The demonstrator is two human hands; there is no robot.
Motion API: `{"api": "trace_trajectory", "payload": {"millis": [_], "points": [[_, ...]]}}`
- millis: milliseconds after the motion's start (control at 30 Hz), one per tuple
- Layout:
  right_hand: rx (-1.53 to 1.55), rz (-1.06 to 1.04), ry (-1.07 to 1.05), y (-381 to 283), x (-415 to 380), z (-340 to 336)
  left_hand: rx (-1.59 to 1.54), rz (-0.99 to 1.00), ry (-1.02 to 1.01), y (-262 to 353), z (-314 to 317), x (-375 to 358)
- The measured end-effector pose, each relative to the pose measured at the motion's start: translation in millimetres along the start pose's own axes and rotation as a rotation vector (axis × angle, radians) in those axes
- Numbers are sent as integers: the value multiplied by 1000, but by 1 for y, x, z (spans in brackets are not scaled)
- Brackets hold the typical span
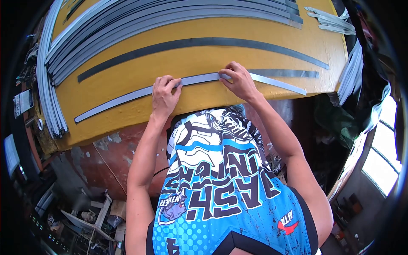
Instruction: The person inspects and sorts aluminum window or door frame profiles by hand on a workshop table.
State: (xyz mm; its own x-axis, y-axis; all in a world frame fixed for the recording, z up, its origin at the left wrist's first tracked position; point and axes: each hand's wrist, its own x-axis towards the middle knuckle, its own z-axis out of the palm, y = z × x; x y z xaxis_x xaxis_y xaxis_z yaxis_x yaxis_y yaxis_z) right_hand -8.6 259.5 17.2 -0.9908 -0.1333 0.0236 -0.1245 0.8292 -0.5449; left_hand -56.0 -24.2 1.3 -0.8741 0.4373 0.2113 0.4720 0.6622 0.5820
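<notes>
A long light grey strip point(119, 102) lies along a dark strip point(284, 73) near the front edge of the yellow table. Thumb and fingers of my left hand point(165, 97) are closed on the light strip left of its middle. To the right, my right hand point(240, 83) pinches the same strip. Left of this hand the two strips lie together, with a thin dark edge showing; beyond it the light strip's free end angles toward the table edge, apart from the dark one. My fingertips are partly hidden.
One separate dark strip point(204, 41) curves across the yellow table point(191, 57). Behind it lies a stack of grey strips point(170, 19). Bundles of light strips hang over the left point(49, 97) and right point(352, 70) edges. A wooden frame point(91, 223) stands on the floor.
</notes>
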Motion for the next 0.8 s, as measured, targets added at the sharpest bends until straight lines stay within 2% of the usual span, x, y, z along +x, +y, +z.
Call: {"api": "trace_trajectory", "payload": {"millis": [233,500,800], "points": [[-11,-28,31,1,1,3,33,37,-6,7,8,1],[-11,5,2,0,3,7,-100,140,-19,44,44,20],[59,-46,5,9,-1,-3,-112,98,-27,64,65,31]]}}
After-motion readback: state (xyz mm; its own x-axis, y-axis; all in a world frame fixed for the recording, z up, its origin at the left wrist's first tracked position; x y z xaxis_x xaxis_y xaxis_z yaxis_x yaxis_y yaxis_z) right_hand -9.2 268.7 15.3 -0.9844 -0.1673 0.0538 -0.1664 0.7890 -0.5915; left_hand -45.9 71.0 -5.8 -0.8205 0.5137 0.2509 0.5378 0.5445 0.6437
